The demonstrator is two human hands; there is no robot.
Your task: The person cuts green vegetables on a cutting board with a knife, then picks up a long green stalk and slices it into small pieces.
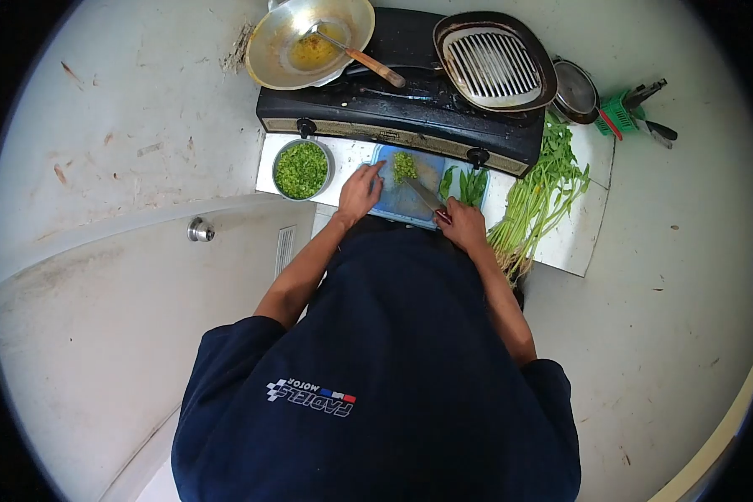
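My right hand (462,224) is closed round the handle of a knife (425,194), its blade reaching up and left over a blue cutting board (393,206). By the blade tip lies a small heap of chopped greens (404,166). My left hand (361,192) rests at the board's left edge, fingers apart, with nothing visible in it. Uncut green leaves (472,186) lie on the board's right part, just above my right hand. A round bowl (330,170) full of chopped greens stands left of the board.
Beyond the board is a black stove (351,109) with a wok (263,50), a wooden-handled ladle (375,65) and a grill pan (494,67). Long-stemmed greens (537,197) lie at right. Behind them are a small pot (574,88) and a green basket (617,113) with utensils.
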